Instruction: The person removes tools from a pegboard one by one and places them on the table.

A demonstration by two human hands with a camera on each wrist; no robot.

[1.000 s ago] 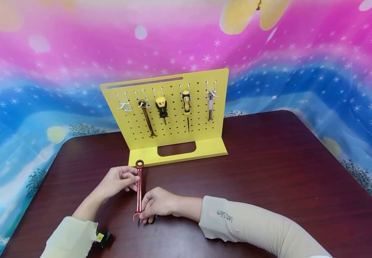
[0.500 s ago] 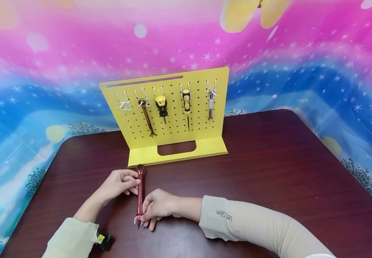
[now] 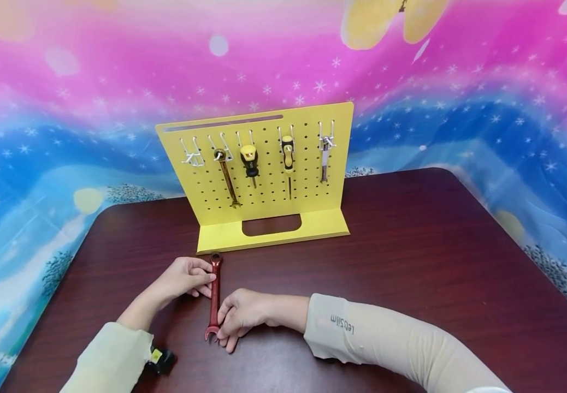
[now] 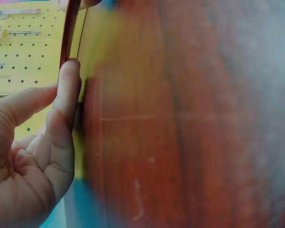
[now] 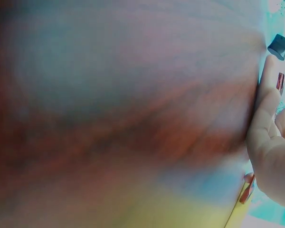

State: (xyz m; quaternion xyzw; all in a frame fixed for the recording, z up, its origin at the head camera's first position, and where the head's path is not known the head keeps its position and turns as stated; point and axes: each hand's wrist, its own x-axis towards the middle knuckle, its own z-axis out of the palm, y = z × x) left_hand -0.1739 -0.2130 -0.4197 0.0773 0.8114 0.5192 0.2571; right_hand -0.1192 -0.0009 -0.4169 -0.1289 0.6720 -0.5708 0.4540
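A red combination wrench (image 3: 215, 295) runs lengthwise between both hands low over the dark table, ring end toward the pegboard and open-jaw end toward me. My left hand (image 3: 188, 277) pinches it just below the ring end, thumb on top. Lower down, the fingers and thumb of my right hand (image 3: 239, 316) pinch it near the open end. In the left wrist view, the left hand (image 4: 38, 152) holds the wrench (image 4: 69, 33), seen edge-on. The right wrist view catches the right hand (image 5: 270, 128) at its edge, hiding much of the wrench (image 5: 280, 81).
A yellow pegboard (image 3: 269, 185) stands behind the hands. From its hooks hang a dark bronze wrench (image 3: 227, 180), two yellow-black screwdrivers (image 3: 249, 161) and a silver wrench (image 3: 324, 161); the leftmost hook (image 3: 193, 157) holds nothing. A black object with a yellow label (image 3: 161, 360) is beside the left sleeve.
The wrench's ring end has come down and toward me, so the wrench lies flatter. Both hands have shifted slightly and keep their hold; the view has moved a little.
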